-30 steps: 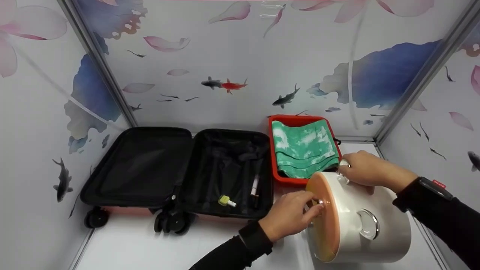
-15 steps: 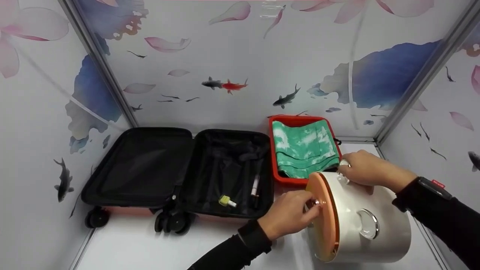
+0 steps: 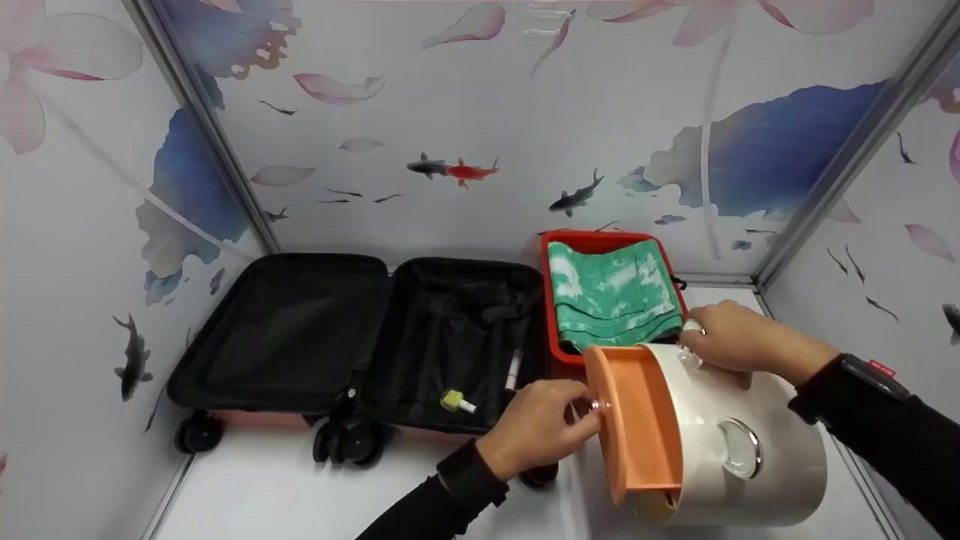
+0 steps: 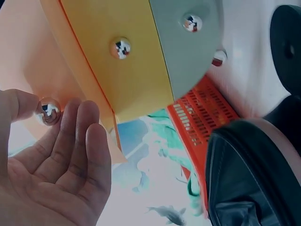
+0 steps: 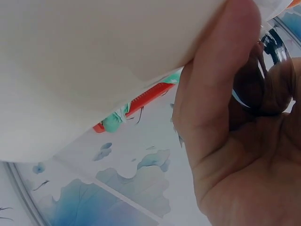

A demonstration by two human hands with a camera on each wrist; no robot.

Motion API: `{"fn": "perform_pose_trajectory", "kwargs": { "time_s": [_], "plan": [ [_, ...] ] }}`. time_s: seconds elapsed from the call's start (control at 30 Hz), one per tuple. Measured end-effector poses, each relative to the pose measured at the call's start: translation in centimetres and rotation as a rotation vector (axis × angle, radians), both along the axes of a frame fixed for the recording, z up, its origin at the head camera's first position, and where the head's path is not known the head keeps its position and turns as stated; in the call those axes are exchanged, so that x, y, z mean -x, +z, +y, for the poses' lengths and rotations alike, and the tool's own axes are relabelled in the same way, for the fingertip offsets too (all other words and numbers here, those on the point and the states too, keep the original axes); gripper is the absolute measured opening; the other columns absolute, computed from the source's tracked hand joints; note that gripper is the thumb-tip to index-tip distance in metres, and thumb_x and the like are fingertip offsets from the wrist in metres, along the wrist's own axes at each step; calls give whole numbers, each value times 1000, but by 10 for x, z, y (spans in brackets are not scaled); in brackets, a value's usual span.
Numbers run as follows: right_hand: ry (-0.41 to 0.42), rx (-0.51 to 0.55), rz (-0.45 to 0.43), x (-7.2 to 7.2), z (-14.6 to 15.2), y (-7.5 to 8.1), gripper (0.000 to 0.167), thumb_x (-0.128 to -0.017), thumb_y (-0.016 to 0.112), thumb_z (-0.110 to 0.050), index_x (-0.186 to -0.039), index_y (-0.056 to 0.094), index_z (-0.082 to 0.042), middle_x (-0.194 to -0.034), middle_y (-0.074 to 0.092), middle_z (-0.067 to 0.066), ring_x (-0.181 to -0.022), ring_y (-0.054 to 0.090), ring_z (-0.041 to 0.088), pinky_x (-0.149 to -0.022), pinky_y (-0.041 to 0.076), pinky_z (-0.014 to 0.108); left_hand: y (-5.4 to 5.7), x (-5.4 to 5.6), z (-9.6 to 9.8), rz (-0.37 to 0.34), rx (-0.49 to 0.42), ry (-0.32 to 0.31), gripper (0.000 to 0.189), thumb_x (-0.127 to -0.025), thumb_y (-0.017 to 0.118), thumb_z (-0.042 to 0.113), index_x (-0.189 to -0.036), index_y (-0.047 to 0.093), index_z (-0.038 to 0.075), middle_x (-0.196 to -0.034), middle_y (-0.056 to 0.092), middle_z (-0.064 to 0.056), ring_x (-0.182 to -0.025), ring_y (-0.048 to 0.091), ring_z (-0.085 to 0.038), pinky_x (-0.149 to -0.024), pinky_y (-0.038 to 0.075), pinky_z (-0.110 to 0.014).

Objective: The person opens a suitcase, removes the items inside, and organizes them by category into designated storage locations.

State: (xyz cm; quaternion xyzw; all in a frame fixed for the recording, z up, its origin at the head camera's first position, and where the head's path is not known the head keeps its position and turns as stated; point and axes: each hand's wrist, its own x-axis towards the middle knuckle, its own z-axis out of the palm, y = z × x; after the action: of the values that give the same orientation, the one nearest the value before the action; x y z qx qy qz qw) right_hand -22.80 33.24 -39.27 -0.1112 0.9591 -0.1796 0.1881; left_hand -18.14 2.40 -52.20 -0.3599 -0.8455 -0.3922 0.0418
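A white storage box (image 3: 765, 487) with rounded sides stands at the right in the head view. Its orange drawer (image 3: 649, 420) is partly pulled out, and the part of the drawer that shows holds nothing. My left hand (image 3: 536, 427) pinches the round shiny knob (image 4: 48, 111) on the drawer's front between thumb and fingers. In the left wrist view, a yellow drawer front (image 4: 94, 28) and a grey-green drawer front (image 4: 188, 56) are flush with each other. My right hand (image 3: 724, 337) grips a clear, silver-edged handle (image 5: 277, 70) on top of the box.
An open black-lined suitcase (image 3: 292, 330) lies to the left, holding a yellow-green bottle (image 3: 452, 400) with a white cap and a slim pale tube (image 3: 514, 370). Behind the box, a red basket (image 3: 553, 330) holds folded green-and-white cloth (image 3: 611, 285). Patterned walls surround the white surface.
The orange drawer has slid out leftward from the box, with my left hand moving along on its knob. My right hand has stayed on the handle.
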Motion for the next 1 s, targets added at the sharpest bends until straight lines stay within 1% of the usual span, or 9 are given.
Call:
{"fn": "perform_pose_trajectory", "kwargs": {
  "time_s": [0.07,0.2,0.33,0.43,0.53,0.63,0.73,0.87,1.0],
  "plan": [
    [-3,-4,-3,0,0,0,32,-106,50,-22,-116,65,4,-59,63,4,-37,63,14,-50,55,35,-1,0,-2,-4,-10,-1,13,-107,68,31,-102,77,23,-93,75,13,-77,66,7,-71,47,-5],
    [-3,-10,-11,1,1,-1,36,-108,50,-23,-121,64,7,-65,65,5,-38,63,14,-49,55,37,-3,0,-4,-20,-20,-12,13,-108,67,31,-105,77,23,-94,75,12,-76,64,8,-71,48,-5],
    [-2,-18,-10,2,0,-1,39,-108,49,-24,-124,63,8,-66,66,6,-38,63,15,-52,55,36,-4,2,-8,-20,3,-38,21,-112,64,38,-112,79,23,-96,77,11,-78,61,10,-72,48,-5],
    [1,-30,-2,2,0,-1,36,-107,49,-24,-120,63,7,-65,66,6,-37,63,15,-58,56,34,-4,6,-14,-18,24,-66,31,-114,59,46,-120,80,24,-101,79,10,-81,62,10,-74,48,-6],
    [4,-31,4,2,-1,-1,34,-107,50,-24,-117,64,5,-64,67,6,-37,63,14,-59,56,33,-2,13,-23,-31,34,-67,37,-115,56,50,-123,81,24,-105,81,10,-84,66,6,-77,51,-10],
    [7,-24,12,2,0,-1,32,-107,50,-24,-115,64,4,-67,67,7,-37,63,14,-56,56,34,0,26,-33,-36,68,-9,35,-115,57,48,-121,82,24,-110,82,8,-93,73,-1,-85,59,-21],
    [5,-15,18,3,0,-1,30,-107,51,-23,-113,65,2,-74,68,8,-38,62,14,-53,55,35,-1,44,-49,-51,153,69,31,-114,61,42,-119,83,21,-112,83,5,-98,76,-9,-91,62,-31],
    [6,-14,19,2,0,-2,30,-107,51,-23,-115,65,3,-75,68,8,-38,63,15,-54,55,35,-9,70,-75,-115,317,140,28,-112,65,37,-118,83,17,-112,83,-2,-97,77,-19,-89,63,-40],
    [4,-14,5,2,0,-3,36,-106,48,-22,-123,63,6,-70,68,7,-37,63,15,-55,56,34,-19,89,-101,-210,509,175,26,-110,69,33,-118,83,13,-115,83,-8,-102,79,-27,-92,63,-47]
  ]
}}
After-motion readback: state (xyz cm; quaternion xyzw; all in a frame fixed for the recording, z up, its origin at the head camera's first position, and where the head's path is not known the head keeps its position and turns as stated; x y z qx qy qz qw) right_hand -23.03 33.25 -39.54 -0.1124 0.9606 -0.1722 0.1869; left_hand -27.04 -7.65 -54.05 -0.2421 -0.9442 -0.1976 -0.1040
